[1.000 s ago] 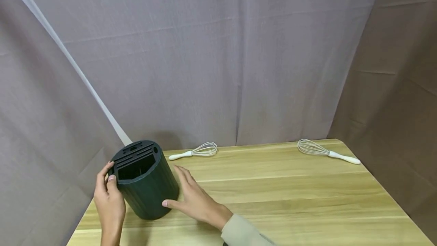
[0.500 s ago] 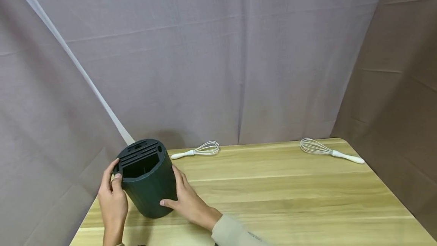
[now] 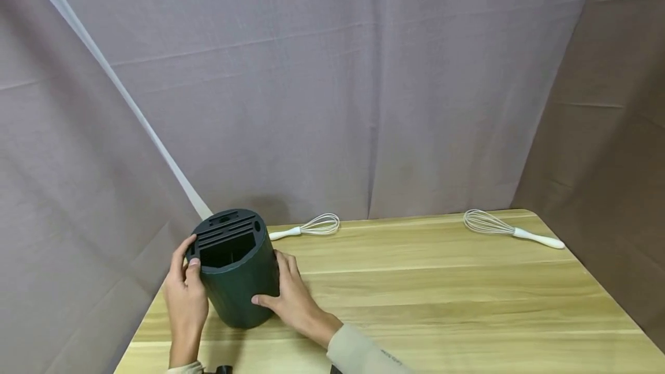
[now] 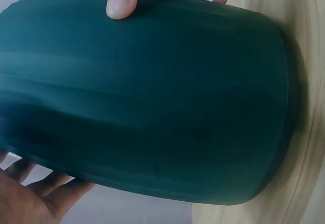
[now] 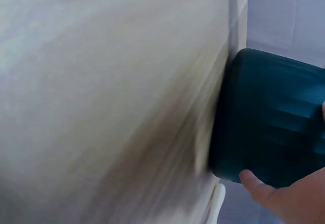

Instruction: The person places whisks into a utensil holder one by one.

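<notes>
A dark green, round knife block (image 3: 240, 290) stands at the left of the wooden table (image 3: 415, 287). Its black top has slots, a small round hole and one large opening. My left hand (image 3: 186, 299) grips it at the upper left rim, thumb in front. On the lower right side, my right hand (image 3: 300, 302) holds it, thumb across the front and fingers round the side. The left wrist view shows the block's green wall (image 4: 152, 92) between both hands. In the right wrist view, my right hand (image 5: 292, 198) touches the block (image 5: 269, 122) near its base.
A white-handled whisk (image 3: 306, 227) lies behind the block, its handle end partly hidden by it. Another whisk (image 3: 511, 229) lies at the table's back right. Grey cloth (image 3: 322, 103) hangs behind the table and along its sides.
My right hand has closed in from beside the block onto its right side. My left hand keeps its grip at the rim. The whole head view has shifted slightly.
</notes>
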Motion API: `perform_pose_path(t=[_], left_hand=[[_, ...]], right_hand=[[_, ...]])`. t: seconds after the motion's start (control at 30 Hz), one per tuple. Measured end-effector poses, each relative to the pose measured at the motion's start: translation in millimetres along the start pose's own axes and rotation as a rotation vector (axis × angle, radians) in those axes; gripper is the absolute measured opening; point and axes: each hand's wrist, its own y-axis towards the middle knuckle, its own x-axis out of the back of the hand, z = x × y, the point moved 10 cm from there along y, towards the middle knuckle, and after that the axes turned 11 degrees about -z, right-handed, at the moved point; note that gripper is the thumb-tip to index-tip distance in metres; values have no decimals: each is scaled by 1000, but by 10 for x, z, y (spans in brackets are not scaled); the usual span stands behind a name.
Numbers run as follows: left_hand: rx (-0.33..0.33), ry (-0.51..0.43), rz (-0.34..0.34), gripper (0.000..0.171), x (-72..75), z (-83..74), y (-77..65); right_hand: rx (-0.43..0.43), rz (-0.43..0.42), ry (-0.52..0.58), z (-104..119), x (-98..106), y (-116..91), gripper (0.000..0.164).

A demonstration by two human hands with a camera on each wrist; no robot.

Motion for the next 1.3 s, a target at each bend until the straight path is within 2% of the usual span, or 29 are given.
perform_pose_path(t=[0.2, 0.3, 0.47, 0.63, 0.9, 1.1, 1.3], left_hand=[[-31, -46, 40, 51, -199, -13, 9], [-51, -72, 43, 50, -256, -18, 16], [-46, -65, 59, 50, -321, -42, 1], [-62, -61, 72, 50, -404, -146, -39], [-65, -91, 86, 48, -547, -191, -128], [-95, -101, 97, 49, -681, -222, -202], [-91, -118, 102, 51, -800, -251, -257]], right_hand=[[-41, -9, 87, -127, 59, -4, 108], [-43, -16, 94, -154, 96, -13, 106], [0, -12, 42, -126, 163, -14, 111], [77, -31, -50, -70, 284, -31, 116], [62, -32, -83, -150, 455, -76, 114], [76, -76, -104, -203, 621, -119, 114], [80, -88, -105, -248, 770, -141, 114]])
